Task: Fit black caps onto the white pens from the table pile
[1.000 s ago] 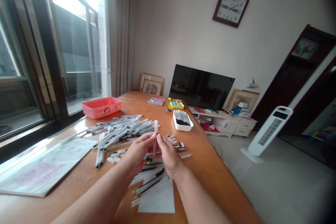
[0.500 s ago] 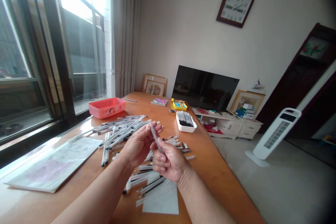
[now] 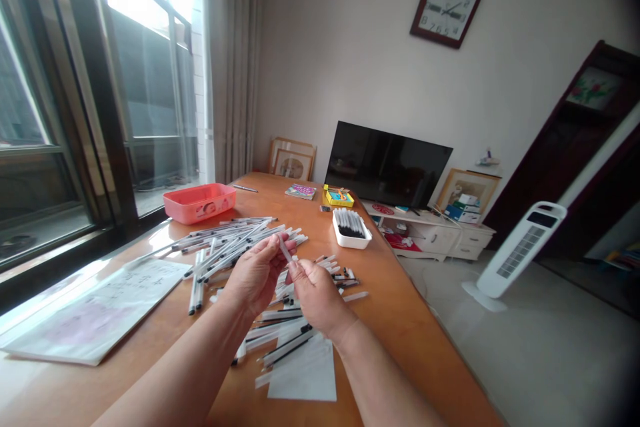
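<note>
Between my two hands is a pale, translucent pen barrel (image 3: 285, 251), held over the middle of the table. My left hand (image 3: 257, 273) pinches its upper end between thumb and fingers. Fingers of my right hand (image 3: 317, 293) are closed round its lower end, which they hide. Behind my left hand lies a heap of white pens with black ends (image 3: 225, 243). Under and beside my right hand are loose clear barrels and thin black refills (image 3: 287, 350), partly on a white sheet of paper (image 3: 313, 380).
A white tray (image 3: 354, 242) full of pens stands at the right edge of the wooden table (image 3: 395, 327). A red plastic basket (image 3: 200, 208) sits at back left, with a large booklet (image 3: 95, 313) nearer. Farther back are a yellow box (image 3: 339, 197) and a colourful book (image 3: 301, 191).
My right hand has turned and moved up along the barrel, closer to my left hand, so less of the barrel shows. The whole view has shifted slightly.
</note>
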### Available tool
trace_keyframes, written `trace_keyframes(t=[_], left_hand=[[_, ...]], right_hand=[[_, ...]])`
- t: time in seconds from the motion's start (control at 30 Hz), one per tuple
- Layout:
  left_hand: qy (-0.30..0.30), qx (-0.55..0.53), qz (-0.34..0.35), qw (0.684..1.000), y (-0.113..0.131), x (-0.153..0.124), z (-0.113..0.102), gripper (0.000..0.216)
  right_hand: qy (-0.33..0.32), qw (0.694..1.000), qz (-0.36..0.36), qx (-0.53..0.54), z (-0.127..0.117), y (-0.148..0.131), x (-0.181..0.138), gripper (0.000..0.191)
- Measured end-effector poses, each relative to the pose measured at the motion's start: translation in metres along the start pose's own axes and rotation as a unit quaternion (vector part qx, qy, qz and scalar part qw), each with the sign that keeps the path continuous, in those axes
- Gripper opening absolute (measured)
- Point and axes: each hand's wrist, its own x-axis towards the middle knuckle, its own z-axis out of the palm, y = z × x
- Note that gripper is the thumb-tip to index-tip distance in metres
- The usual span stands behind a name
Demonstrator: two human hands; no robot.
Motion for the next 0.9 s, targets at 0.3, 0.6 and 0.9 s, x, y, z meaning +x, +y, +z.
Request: trace_keyframes(t=[0.3, 0.6, 0.9], left_hand=[[-0.101, -0.051, -0.04, 0.993, 0.013, -0.002, -0.004, 0.022], [-0.052, -0.05, -0.021, 0.997, 0.009, 0.001, -0.004, 0.019], [0.066, -0.01, 0.028, 0.997, -0.001, 0.007, -0.005, 0.008]], right_hand=[[-0.183, 0.896, 0.177, 0.363, -0.005, -0.016, -0.005, 0.032], [-0.119, 0.946, 0.13, 0.273, 0.002, -0.011, -0.004, 0.037], [0.043, 0.943, -0.083, -0.319, 0.004, -0.007, -0.003, 0.035]])
